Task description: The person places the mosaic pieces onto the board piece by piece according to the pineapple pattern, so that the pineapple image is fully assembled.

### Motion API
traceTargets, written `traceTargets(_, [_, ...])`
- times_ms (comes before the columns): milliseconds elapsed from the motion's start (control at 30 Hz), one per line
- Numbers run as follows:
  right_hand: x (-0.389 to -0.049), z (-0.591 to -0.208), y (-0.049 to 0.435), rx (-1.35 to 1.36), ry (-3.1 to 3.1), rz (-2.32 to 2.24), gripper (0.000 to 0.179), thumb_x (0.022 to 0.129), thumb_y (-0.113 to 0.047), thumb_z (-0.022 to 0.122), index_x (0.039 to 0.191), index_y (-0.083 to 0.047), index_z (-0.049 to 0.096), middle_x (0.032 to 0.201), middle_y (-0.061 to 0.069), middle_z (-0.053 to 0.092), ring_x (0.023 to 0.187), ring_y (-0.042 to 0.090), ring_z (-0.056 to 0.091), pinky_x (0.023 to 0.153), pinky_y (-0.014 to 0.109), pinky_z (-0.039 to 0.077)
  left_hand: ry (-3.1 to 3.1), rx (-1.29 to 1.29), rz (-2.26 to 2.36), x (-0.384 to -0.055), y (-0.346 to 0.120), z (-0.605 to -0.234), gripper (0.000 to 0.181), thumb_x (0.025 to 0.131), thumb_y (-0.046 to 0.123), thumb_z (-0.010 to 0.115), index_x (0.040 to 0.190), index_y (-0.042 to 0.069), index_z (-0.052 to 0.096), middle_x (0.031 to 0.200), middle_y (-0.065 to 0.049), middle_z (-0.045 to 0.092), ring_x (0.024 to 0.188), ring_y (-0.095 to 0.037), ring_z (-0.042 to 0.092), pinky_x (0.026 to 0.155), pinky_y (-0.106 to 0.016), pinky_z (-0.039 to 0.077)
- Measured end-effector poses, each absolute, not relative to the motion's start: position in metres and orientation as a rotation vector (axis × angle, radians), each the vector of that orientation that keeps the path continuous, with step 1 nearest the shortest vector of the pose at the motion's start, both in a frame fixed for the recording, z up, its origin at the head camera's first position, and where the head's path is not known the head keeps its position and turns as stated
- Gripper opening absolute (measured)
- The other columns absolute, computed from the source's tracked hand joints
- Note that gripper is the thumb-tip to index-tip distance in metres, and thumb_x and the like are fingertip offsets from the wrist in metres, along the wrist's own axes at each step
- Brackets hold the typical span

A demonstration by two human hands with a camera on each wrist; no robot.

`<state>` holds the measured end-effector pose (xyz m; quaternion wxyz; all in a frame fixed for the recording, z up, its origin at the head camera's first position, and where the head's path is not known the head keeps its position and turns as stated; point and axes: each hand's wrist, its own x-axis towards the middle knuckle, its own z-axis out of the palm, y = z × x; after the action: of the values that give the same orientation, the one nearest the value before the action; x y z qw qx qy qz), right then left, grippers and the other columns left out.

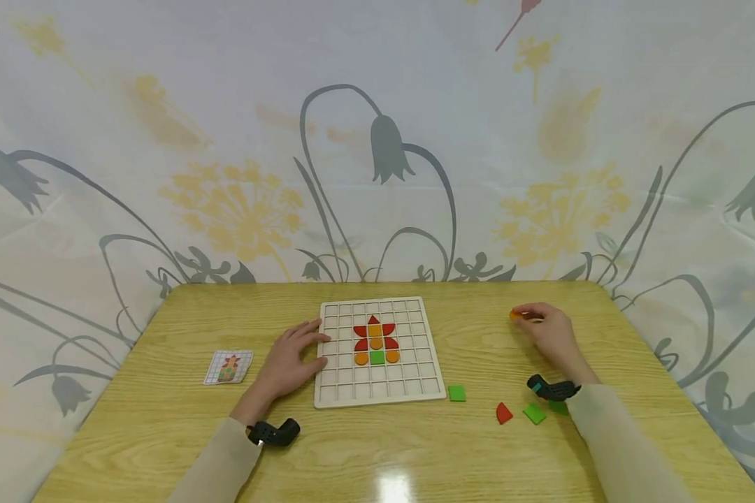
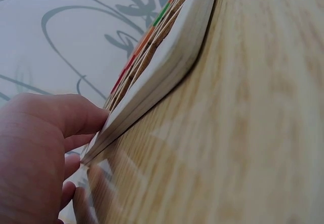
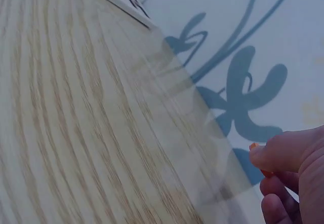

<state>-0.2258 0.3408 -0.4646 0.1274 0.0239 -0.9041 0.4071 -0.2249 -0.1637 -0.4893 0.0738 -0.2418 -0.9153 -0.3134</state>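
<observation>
A white square grid board (image 1: 346,396) lies on the table, with a figure of red, orange and green flat tiles in its middle. My left hand (image 1: 294,360) rests at the board's left edge, its thumb and fingertips touching the rim. In the left wrist view, the thumb of that hand (image 2: 61,117) meets the board's side (image 2: 174,64). Off to the right, my right hand (image 1: 549,335) pinches a small orange tile (image 1: 514,315) between thumb and fingers, above the table. Only slivers of the tile (image 3: 254,146) show in the right wrist view; its full outline is hidden.
Left of the board lies a pattern card (image 1: 228,367) showing a similar figure on a grid. Near the board's lower right corner sits a green square tile (image 1: 456,393). A red quarter-round tile (image 1: 504,413) and green tiles (image 1: 534,413) lie by the right forearm. A patterned curtain stands behind.
</observation>
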Motion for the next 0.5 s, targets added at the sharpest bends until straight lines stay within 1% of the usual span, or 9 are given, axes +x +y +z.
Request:
traceTargets(100, [-0.225,-0.463,0.325,0.137,-2.625,1.19,0.022,0.096,-0.014,0.068,0.113,0.0,0.072,0.112,0.019,0.067,0.098,0.029,0.062,0.073,0.018,0.05,-2.756,-0.723,-0.941,-0.225,-0.163,-0.489,0.035,0.089,0.02,0.072,0.123,0.013,0.069,0.153,-0.01,0.044,0.141,-0.037,0.035,0.113,-0.061,0.025])
traceTargets(167, [-0.224,-0.463,0.313,0.182,-2.622,1.212,0.019,0.095,-0.011,0.068,0.11,0.0,0.073,0.111,0.018,0.067,0.099,0.031,0.062,0.075,0.018,0.051,-2.76,-0.72,-0.944,-0.225,-0.163,-0.489,0.034,0.089,0.019,0.072,0.123,0.013,0.069,0.153,-0.009,0.044,0.141,-0.037,0.035,0.113,-0.061,0.025])
traceTargets(367, [-0.22,-0.463,0.275,0.294,-2.633,1.226,0.013,0.09,-0.005,0.072,0.102,-0.003,0.076,0.11,0.012,0.067,0.097,0.027,0.062,0.075,0.024,0.052,-2.757,-0.719,-0.943,-0.226,-0.164,-0.49,0.034,0.089,0.019,0.072,0.123,0.014,0.069,0.153,-0.009,0.044,0.142,-0.037,0.034,0.113,-0.061,0.025])
traceTargets(500, [-0.214,-0.464,0.248,0.387,-2.639,1.284,0.013,0.088,-0.003,0.074,0.1,-0.005,0.077,0.11,0.01,0.067,0.092,0.024,0.063,0.074,0.028,0.054,-2.758,-0.718,-0.946,-0.226,-0.164,-0.49,0.034,0.089,0.02,0.072,0.123,0.014,0.069,0.154,-0.009,0.044,0.142,-0.037,0.034,0.113,-0.061,0.025])
